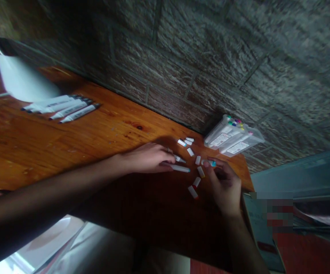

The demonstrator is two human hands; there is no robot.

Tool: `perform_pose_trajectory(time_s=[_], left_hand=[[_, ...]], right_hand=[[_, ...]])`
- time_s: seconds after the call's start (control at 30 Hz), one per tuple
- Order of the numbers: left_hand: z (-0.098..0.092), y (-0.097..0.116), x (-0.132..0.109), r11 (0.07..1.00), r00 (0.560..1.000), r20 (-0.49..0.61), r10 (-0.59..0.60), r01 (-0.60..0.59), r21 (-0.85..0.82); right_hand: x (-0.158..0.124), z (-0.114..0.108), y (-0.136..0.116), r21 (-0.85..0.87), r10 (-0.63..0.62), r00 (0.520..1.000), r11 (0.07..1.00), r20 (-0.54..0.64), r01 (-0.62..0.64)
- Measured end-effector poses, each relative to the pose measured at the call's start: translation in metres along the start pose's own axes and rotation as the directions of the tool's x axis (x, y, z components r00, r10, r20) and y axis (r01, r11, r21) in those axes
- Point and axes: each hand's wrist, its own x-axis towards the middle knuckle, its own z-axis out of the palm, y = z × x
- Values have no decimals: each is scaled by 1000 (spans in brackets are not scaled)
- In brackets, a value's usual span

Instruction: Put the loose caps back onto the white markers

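Brown, glossy wooden tabletop [116,127] is stretching beneath both hands in the head view. The left hand [153,156] is holding a slim white marker with a bluish end [180,168], and another white piece is poking out just beside it. The right hand [226,182] is pinching a small white piece with a bright blue end [211,163]. Short white caps [201,172] are lying scattered between the hands. Translucent plastic marker packaging [228,142] is standing near the grey brick wall [210,57].
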Motion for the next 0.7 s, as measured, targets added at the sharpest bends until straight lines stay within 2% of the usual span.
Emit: perform_pose_trajectory(time_s=[0.3,0.57,0.7], left_hand=[[3,-2,0,997,998,-51,20,-24,-77],[2,-2,1,1000,1000,2,10,-10,-14],[5,-4,0,999,1000,-16,26,-26,-45]], right_hand=[[-1,0,-6,27,49,998,998,49,-50],[-1,4,-8,184,69,997,980,21,-72],[-2,4,-5,166,52,999,985,5,-53]])
